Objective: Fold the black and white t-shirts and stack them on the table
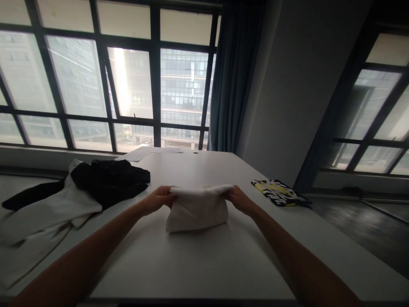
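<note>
A folded white garment [198, 211] is held up between my two hands over the white table [191, 268]. My left hand [162, 198] pinches its upper left corner, fingers closed on the cloth. At the upper right corner, my right hand [238, 199] grips it the same way. The cloth hangs down from its top edge, and its lower edge is at or just above the tabletop; I cannot tell which. What kind of garment it is does not show.
On the left of the table lies a loose heap of black clothing [110, 181] and white clothing [64, 209]. A folded black, white and yellow patterned garment [279, 192] rests near the right edge. Papers [136, 154] lie at the far end, before the windows and a blue curtain [228, 85].
</note>
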The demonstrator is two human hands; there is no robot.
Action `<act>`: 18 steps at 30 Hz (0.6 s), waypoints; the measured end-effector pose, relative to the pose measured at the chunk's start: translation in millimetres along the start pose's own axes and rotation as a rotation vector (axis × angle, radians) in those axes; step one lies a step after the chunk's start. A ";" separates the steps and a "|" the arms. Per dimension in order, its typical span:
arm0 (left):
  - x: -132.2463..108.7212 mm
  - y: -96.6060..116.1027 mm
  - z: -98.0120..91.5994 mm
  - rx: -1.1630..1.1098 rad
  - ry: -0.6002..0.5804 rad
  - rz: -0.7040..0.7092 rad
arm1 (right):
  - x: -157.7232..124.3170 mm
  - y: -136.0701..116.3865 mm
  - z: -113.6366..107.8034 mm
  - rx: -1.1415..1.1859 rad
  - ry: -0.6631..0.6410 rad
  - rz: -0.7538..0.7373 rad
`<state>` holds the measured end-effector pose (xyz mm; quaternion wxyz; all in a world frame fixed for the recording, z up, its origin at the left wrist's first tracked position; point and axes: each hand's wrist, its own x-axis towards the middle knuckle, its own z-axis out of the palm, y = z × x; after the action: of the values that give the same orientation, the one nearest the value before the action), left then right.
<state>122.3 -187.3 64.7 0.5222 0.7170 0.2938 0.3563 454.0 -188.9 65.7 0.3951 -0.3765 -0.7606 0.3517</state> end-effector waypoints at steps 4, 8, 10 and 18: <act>12.8 -22.3 -4.4 0.001 0.393 -0.122 | 14.2 20.4 14.8 -0.069 0.369 0.195; 14.4 -41.3 -7.1 0.233 0.387 -0.227 | 11.0 30.1 23.5 -0.295 0.167 0.321; 12.2 -41.2 -4.5 0.390 0.333 -0.206 | 8.3 29.8 26.1 -0.400 0.102 0.286; 7.4 -24.3 5.6 0.812 0.370 0.038 | 14.5 26.6 31.3 -0.599 0.301 -0.086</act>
<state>129.9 -177.7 41.7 0.1302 0.7936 0.4850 0.3436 428.9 -171.5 34.7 0.3889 -0.4913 -0.7785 0.0361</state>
